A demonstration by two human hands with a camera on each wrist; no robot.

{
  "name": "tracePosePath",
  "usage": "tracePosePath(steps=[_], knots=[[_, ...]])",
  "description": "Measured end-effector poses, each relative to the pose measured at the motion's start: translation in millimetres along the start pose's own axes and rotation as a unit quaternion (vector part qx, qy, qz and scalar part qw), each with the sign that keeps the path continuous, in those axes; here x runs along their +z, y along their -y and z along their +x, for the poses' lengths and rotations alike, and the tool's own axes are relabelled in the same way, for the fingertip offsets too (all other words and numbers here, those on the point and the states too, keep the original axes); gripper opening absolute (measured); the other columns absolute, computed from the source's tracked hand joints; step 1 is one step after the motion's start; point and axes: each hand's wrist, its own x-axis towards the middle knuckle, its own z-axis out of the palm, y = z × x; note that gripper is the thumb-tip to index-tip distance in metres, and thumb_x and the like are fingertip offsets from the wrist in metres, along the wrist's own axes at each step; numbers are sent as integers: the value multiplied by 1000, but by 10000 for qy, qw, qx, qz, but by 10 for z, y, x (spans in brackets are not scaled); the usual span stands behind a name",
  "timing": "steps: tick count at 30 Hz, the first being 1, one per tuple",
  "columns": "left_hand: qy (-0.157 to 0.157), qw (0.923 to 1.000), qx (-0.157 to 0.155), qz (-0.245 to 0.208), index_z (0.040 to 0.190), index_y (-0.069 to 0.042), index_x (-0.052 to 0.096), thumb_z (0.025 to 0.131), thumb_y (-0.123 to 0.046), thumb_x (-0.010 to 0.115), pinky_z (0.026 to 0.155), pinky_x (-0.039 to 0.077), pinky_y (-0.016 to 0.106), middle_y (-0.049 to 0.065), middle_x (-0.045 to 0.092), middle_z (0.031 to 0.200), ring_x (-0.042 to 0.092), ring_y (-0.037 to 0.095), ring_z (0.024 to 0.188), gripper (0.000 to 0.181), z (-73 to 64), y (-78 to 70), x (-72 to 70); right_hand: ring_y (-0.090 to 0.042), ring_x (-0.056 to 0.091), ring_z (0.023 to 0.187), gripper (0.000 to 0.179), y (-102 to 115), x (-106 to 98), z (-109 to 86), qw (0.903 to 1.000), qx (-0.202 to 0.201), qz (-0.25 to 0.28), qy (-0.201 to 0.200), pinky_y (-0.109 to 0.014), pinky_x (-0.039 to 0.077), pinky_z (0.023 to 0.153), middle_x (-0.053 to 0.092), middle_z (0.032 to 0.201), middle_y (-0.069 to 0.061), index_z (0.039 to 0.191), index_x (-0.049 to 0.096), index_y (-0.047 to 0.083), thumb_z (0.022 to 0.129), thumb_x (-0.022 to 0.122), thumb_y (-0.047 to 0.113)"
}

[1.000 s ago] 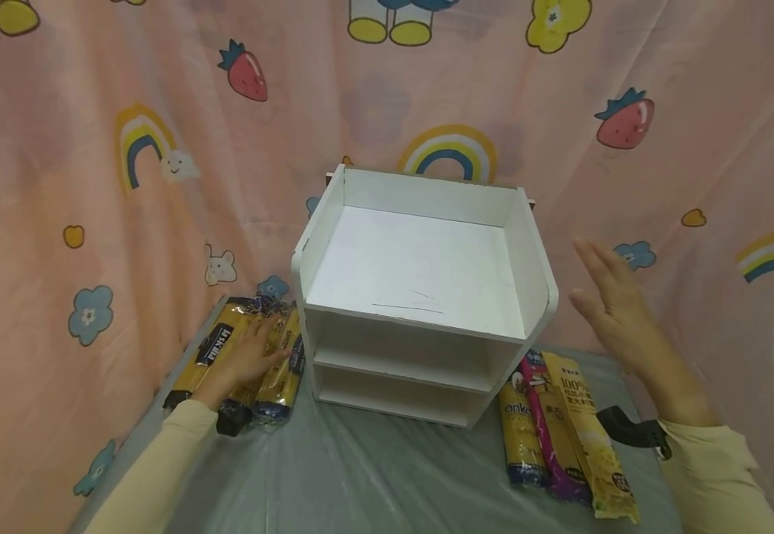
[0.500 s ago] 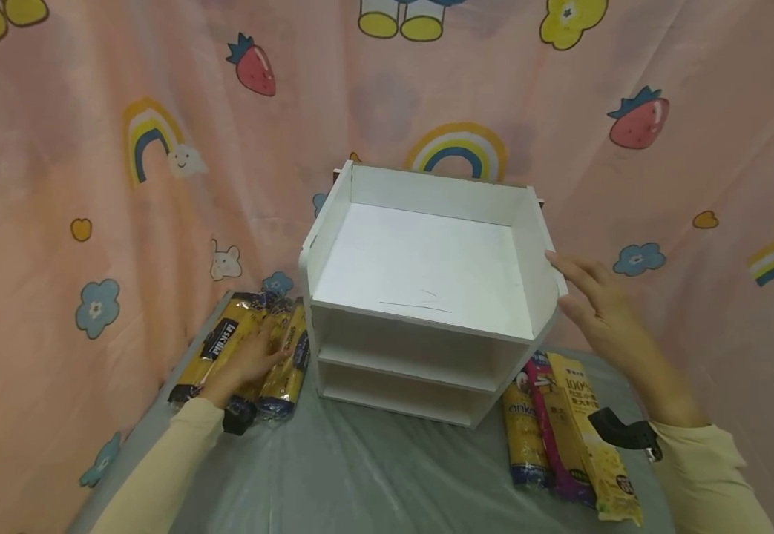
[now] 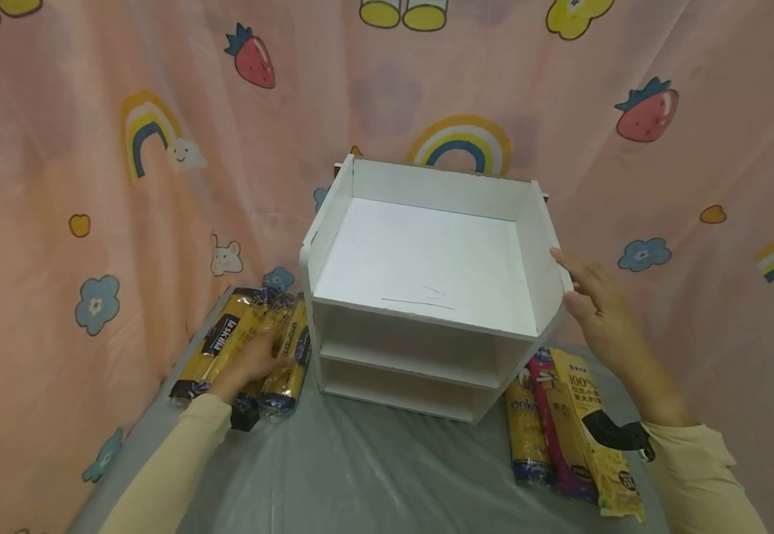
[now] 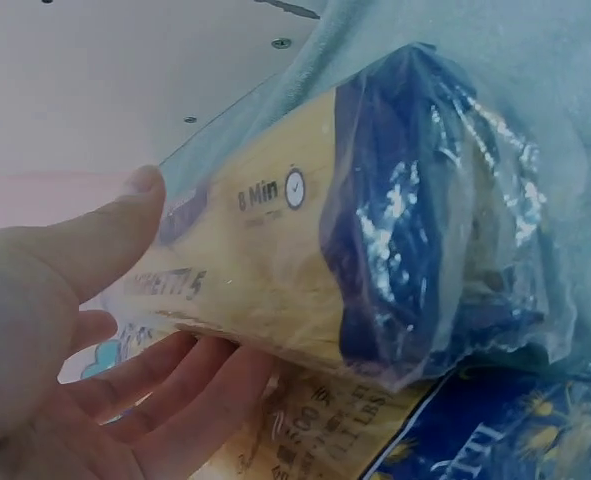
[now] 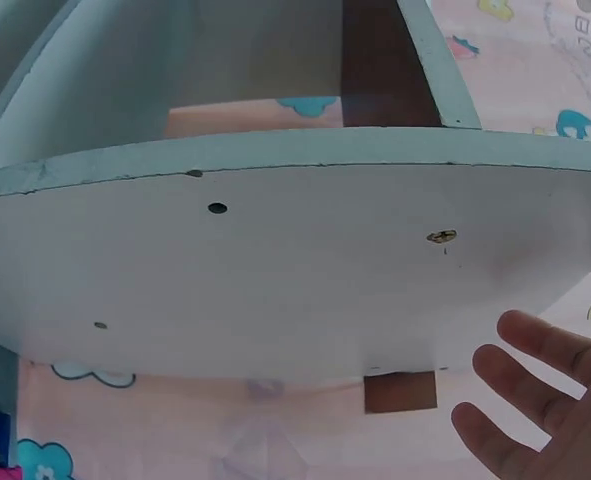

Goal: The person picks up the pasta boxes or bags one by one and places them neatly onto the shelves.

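On the left, my left hand (image 3: 253,362) has its thumb and fingers on either side of a clear-wrapped spaghetti pack (image 3: 296,348). The left wrist view shows the thumb at one side of this spaghetti pack (image 4: 275,240) and curled fingers along the other. Another yellow pasta pack (image 3: 222,341) lies to its left, and a blue-ended pack (image 4: 465,425) shows below the fingers. My right hand (image 3: 603,319) is at the right side panel of a white shelf unit (image 3: 427,252), fingers extended. In the right wrist view, its spread fingers appear beside the panel (image 5: 305,270); contact is unclear.
Right of the shelf unit lie a yellow pack (image 3: 523,423), a pink-edged pack (image 3: 560,423) and a pale yellow pack (image 3: 594,415), side by side. A grey-green cloth (image 3: 373,467) covers the table. A pink patterned curtain (image 3: 293,111) hangs behind.
My right hand has moved left to the shelf unit's side panel. My left hand has shifted slightly and its fingers have closed round the spaghetti pack.
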Motion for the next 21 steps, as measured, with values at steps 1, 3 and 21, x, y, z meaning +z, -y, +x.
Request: tracePosePath(steps=[1,3,21], knots=[[4,10000,4,-18,144,6,40,90,-17,73,82,56,47,24,64,110,63,29,92,67,7,6,8,-13,49,113,49,-4,3,-2,10000,-4,-14,-20,-62,47,87,48,140,-21,153,37,29,106,45,29],[10,10000,-40,-62,145,4,40,88,-17,75,84,56,48,24,65,112,63,30,93,70,13,12,27,2,44,112,49,-12,9,-5,10000,-21,1,-54,-42,49,92,48,142,-20,153,38,29,105,46,28],[-51,10000,68,-48,149,-2,40,80,-7,81,92,54,54,28,63,123,62,40,110,81,29,89,74,-6,48,110,49,-33,33,-3,9998,-12,-72,-159,-26,53,90,47,147,-17,153,38,29,105,47,27]])
